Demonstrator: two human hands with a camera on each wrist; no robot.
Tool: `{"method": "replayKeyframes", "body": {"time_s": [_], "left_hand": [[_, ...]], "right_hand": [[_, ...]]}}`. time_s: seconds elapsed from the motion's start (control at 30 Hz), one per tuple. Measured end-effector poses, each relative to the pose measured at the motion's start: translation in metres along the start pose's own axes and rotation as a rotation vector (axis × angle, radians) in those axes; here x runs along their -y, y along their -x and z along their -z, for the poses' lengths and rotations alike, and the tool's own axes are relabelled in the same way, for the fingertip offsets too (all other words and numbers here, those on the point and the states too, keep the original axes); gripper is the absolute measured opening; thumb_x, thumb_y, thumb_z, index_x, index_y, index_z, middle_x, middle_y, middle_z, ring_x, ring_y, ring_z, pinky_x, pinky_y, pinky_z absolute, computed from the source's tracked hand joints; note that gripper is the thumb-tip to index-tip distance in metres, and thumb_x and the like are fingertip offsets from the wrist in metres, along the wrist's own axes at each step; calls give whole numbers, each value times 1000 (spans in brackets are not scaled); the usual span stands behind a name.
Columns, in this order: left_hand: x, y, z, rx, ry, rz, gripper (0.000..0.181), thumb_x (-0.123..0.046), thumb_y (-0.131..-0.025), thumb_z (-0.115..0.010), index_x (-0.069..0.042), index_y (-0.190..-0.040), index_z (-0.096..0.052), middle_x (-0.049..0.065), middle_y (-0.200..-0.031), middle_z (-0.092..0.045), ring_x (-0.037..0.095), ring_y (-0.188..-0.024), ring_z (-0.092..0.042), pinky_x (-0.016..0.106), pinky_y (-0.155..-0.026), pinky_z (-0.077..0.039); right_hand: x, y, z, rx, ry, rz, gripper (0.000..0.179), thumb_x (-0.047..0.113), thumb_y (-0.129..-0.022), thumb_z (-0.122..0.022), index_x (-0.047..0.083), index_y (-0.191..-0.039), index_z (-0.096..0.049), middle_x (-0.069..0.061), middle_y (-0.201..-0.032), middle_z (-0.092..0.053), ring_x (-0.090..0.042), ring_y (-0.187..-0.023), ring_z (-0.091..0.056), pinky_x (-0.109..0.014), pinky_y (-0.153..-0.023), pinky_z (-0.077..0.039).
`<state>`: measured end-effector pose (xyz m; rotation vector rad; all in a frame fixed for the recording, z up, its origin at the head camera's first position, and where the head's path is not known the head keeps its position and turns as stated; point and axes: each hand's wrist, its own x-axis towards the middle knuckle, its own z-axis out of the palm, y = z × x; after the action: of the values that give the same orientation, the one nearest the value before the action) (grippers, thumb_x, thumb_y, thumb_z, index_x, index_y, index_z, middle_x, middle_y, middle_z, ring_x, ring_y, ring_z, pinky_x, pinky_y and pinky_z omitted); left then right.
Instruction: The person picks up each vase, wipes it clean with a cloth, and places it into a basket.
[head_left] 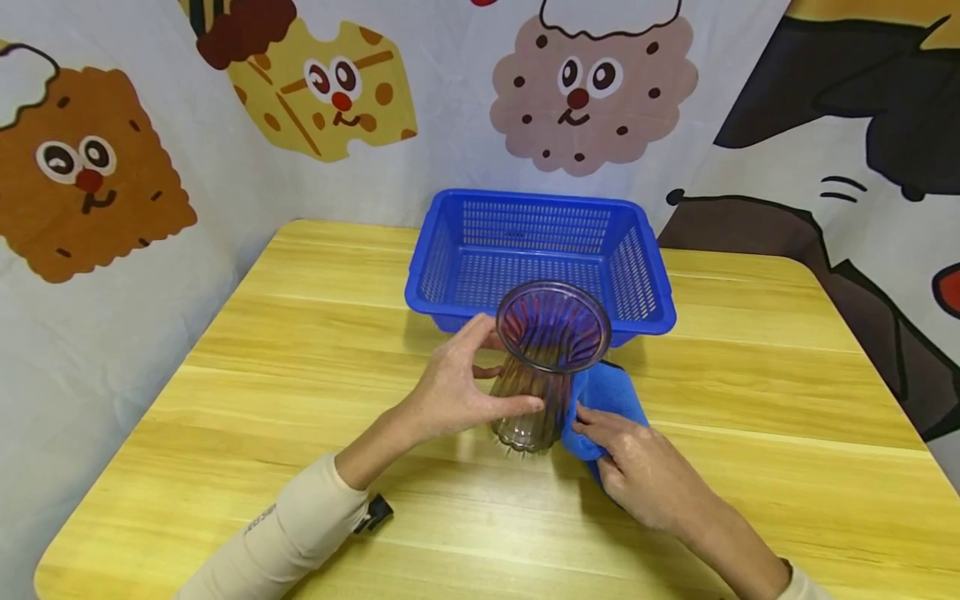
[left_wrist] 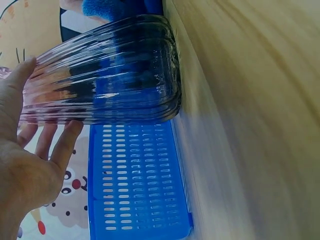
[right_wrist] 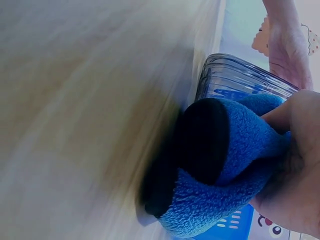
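Observation:
A ribbed glass vase [head_left: 528,400] with a flared, purple-tinted rim stands upright near the middle of the table. From its left side my left hand [head_left: 457,387] grips it, thumb across the front and fingers behind; the left wrist view shows the vase [left_wrist: 115,75] between that thumb and fingers. My right hand [head_left: 648,467] holds a bunched blue cloth [head_left: 611,396] against the vase's right side. In the right wrist view the fluffy cloth [right_wrist: 250,135] with dark edging hangs folded from the fingers, beside the glass.
Directly behind the vase is a blue plastic basket [head_left: 435,242] with slotted walls. Both rest on a light wooden table [head_left: 300,333]. A white curtain [head_left: 450,108] with cartoon figures hangs along the table's back and sides.

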<state>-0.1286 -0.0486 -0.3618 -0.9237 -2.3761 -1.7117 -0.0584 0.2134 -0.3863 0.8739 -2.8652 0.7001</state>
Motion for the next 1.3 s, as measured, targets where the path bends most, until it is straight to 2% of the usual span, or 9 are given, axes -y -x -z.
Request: {"method": "replayKeyframes", "body": {"time_s": [0.4,0.53,0.7,0.83,0.93,1.0,1.07,1.13,1.3], "left_hand": [[-1,1,0,-8,6,-8,76,-21,-69,-97,-15,-131,-54,-2,-120,-56,22,-110,-62,26,-80,-61],[0,1,0,-18,16,-18,76,-19,-69,-97,-14,-132,-54,-2,-120,-56,23,-108,-63,26,-80,-61],[-2,2,0,-11,23,-8,75,-19,-69,-97,-14,-131,-55,-2,-120,-57,19,-109,-62,26,-82,-61],[-4,3,0,-3,1,-6,74,-22,-70,-97,-13,-130,-56,-2,-119,-57,19,-111,-62,26,-85,-60],[-6,3,1,11,-19,-17,74,-24,-72,-96,-11,-132,-55,0,-121,-54,19,-114,-59,27,-89,-59],[-7,3,1,25,-26,-26,75,-25,-74,-94,-11,-136,-54,1,-123,-53,19,-117,-57,28,-91,-58],[-7,3,1,39,-41,-35,78,-26,-76,-93,-13,-140,-51,1,-128,-52,17,-120,-56,28,-92,-57],[-7,2,1,49,-60,-43,79,-26,-77,-92,-14,-143,-51,0,-130,-54,15,-121,-55,27,-93,-57],[-7,1,1,64,-79,-59,79,-26,-77,-92,-14,-145,-53,1,-132,-61,12,-122,-56,24,-91,-57]], "right_hand": [[1,3,-1,26,66,71,48,-10,-78,-61,-7,-125,-68,-21,-138,-59,-37,-127,-56,-55,-106,-47],[-2,2,1,45,-43,21,45,-11,-84,-58,-6,-127,-67,-19,-141,-57,-38,-130,-53,-57,-107,-45],[-3,4,13,21,-255,-142,43,-7,-97,-52,4,-138,-62,-10,-144,-57,-33,-133,-50,-57,-106,-46],[5,7,34,-134,-352,-296,29,3,-104,-51,8,-126,-68,-6,-124,-68,-24,-115,-61,-39,-91,-58],[16,10,48,-324,-443,-398,21,7,-104,-53,6,-116,-71,-5,-106,-72,-15,-93,-68,-25,-74,-60],[24,9,53,-453,-539,-423,21,5,-103,-54,3,-116,-71,-6,-101,-73,-13,-83,-70,-21,-66,-60],[32,6,54,-568,-641,-400,22,0,-102,-55,2,-115,-73,-5,-97,-74,-13,-78,-71,-21,-63,-61],[39,2,53,-641,-725,-338,25,-6,-99,-55,2,-115,-73,-4,-98,-75,-14,-80,-72,-21,-66,-61],[49,-3,43,-706,-774,-213,34,-13,-94,-55,3,-117,-74,-2,-105,-74,-11,-89,-71,-18,-75,-59]]}}
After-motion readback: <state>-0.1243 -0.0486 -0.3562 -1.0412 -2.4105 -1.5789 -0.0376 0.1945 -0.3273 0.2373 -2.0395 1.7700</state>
